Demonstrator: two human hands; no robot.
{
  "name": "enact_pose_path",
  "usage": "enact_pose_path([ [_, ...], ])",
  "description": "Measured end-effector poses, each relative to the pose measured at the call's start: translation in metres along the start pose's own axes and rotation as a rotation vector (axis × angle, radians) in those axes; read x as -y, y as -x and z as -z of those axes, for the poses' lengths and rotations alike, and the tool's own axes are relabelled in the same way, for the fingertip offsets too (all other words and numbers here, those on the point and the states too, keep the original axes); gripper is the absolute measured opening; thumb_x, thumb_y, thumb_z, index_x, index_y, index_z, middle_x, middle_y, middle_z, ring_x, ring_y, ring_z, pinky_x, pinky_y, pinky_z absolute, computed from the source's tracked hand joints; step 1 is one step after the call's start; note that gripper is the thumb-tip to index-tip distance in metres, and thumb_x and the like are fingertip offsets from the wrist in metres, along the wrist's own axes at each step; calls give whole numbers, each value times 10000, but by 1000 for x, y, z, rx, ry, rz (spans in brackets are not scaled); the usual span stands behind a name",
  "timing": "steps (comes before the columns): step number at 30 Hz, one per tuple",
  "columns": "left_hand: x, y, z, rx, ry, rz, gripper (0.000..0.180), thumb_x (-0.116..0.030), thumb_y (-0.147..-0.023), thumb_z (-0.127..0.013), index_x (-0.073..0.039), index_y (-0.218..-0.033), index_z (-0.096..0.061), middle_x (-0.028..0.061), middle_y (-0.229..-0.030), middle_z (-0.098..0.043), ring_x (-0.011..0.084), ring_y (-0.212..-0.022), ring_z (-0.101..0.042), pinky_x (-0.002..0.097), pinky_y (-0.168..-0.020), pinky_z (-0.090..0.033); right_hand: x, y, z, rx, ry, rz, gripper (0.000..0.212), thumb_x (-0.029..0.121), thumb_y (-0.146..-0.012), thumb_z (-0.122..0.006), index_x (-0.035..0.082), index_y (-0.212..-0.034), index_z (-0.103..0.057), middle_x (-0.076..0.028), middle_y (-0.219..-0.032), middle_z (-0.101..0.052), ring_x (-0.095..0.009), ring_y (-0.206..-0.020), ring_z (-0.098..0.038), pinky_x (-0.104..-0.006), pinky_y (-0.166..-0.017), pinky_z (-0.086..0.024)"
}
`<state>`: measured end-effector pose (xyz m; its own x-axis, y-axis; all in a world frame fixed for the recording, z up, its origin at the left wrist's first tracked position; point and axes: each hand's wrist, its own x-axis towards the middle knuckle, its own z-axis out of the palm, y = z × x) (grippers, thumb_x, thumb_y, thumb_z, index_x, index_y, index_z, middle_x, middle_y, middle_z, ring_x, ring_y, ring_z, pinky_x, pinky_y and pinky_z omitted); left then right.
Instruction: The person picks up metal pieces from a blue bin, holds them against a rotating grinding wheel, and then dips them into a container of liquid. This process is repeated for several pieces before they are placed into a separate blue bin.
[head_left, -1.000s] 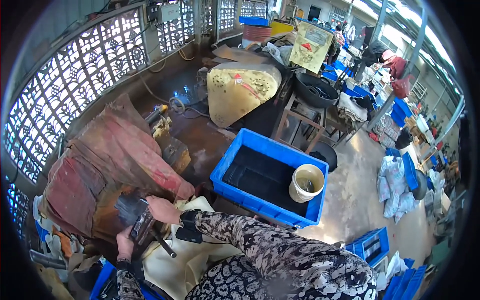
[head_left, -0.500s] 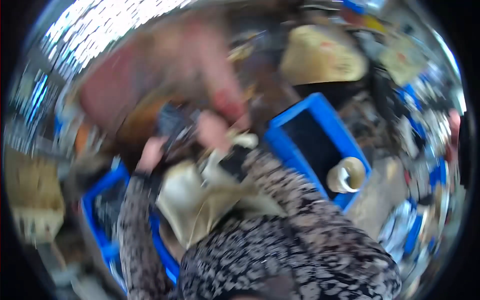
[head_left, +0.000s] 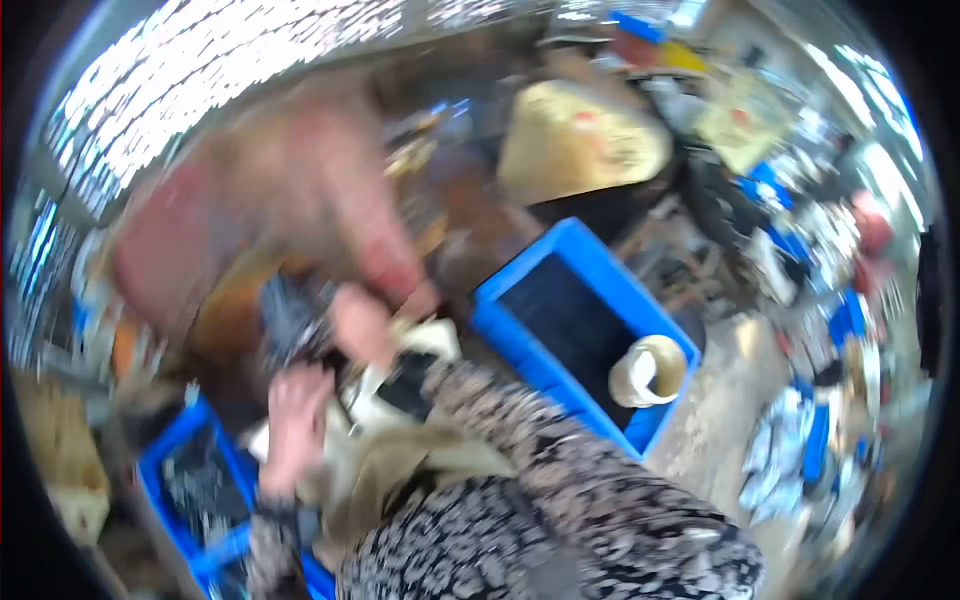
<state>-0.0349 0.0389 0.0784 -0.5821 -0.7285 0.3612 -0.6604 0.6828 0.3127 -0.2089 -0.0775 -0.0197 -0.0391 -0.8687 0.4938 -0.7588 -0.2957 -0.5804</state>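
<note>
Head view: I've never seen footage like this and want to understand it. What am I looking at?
No robot here: these are a person's bare left hand and right hand, filmed from a wide fisheye camera worn on that person's head, looking down. Both are near a blurred dark-grey object; the blur hides what, if anything, is held. Beyond them lies a draped, faded red-and-tan cloth. To the right, a blue rectangular plastic tub holds a round cream bucket.

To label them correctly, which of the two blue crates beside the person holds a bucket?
The right crate: a cream bucket stands in it; the left crate shows none.
</note>
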Motion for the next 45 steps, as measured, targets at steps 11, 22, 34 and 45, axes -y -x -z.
enact_pose_path([
  [11,-25,8,-10,-151,-1,-47,275,-112,-725,-705,-66,-984,-624,97,-967,-643,297,-958,-596,477,-949,-421,25,1,32,-53,-246,-142,173,159,-925,-507,0,-991,-497,-221,-874,-584,-409,-784,-603,-479,-679,-489],
  [22,73,-97,49,-489,21,373,253,-83,-835,-656,-32,-1073,-586,169,-929,-608,336,-884,-601,379,-796,-470,26,-1,30,-42,-239,-196,170,158,-916,-522,11,-999,-500,-209,-899,-588,-401,-811,-607,-480,-702,-486],
  [34,218,-139,59,-353,-23,514,230,-146,-861,-643,-117,-1069,-547,102,-664,-535,304,-578,-557,402,-575,-471,30,-3,23,-22,-202,-157,171,157,-894,-535,3,-956,-491,-200,-883,-579,-399,-806,-599,-477,-685,-482],
  [45,199,-154,62,-252,321,749,268,-132,-907,-587,-133,-1166,-519,39,-611,-486,127,-409,-438,307,-374,-361,30,-2,25,40,-204,-241,172,151,-893,-533,4,-977,-504,-201,-898,-588,-400,-847,-610,-477,-723,-498],
])
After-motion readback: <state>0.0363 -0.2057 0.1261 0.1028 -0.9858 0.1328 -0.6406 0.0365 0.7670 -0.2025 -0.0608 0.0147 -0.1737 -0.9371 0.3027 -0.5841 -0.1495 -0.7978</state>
